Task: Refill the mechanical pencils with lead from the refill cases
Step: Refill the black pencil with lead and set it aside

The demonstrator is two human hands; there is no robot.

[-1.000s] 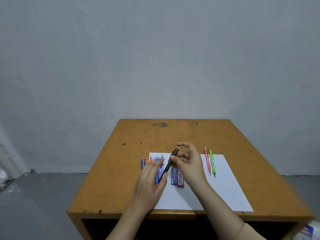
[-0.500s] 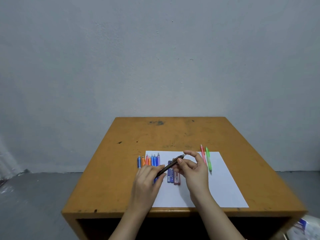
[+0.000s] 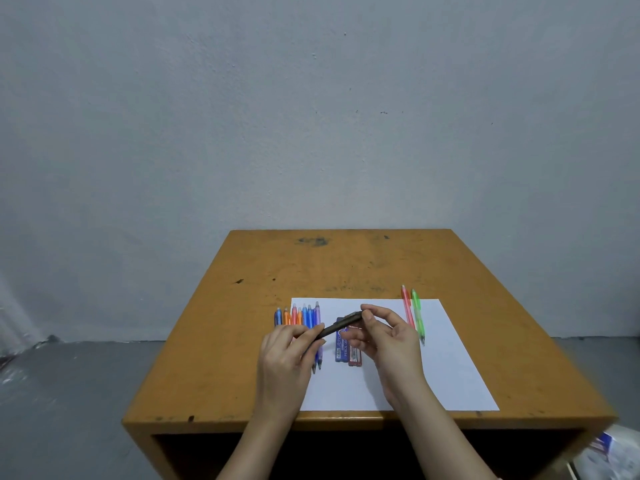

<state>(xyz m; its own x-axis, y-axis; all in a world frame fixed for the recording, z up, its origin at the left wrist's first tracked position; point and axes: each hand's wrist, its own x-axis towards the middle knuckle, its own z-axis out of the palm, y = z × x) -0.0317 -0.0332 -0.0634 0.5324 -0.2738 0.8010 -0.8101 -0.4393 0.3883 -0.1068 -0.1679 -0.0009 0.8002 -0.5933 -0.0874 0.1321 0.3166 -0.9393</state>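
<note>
– While it is held in the air between both hands, where exactly is the dark pencil [image 3: 341, 326]?

– Slanted just above the refill cases [image 3: 347, 353]. The left hand [image 3: 287, 355] has its fingers curled round the lower barrel, and the right hand [image 3: 388, 341] pinches the upper end between thumb and forefinger. My guess is that the cap is being worked, but it is too small to tell whether it is on or off.

– So how far along is the job?

– Somewhere early, I would judge. A pink pencil [image 3: 408, 306] and a green pencil [image 3: 417, 315] lie side by side, well apart to the right, which may be the finished ones. A row of pencils [image 3: 300, 315], blue, orange and purple, lies packed together to the left, partly behind the left hand; those probably wait their turn. None of that is certain from looks alone.

– And the cases, is there lead in them?

– I cannot tell. One is blue and the others red, lying flat and touching each other. Whether any is open, and what is inside, does not show, and no loose lead is visible.

– What lies under it all?

– A white paper sheet [image 3: 450, 368] carries nearly everything, on a worn orange-brown table [image 3: 346, 265].
</note>
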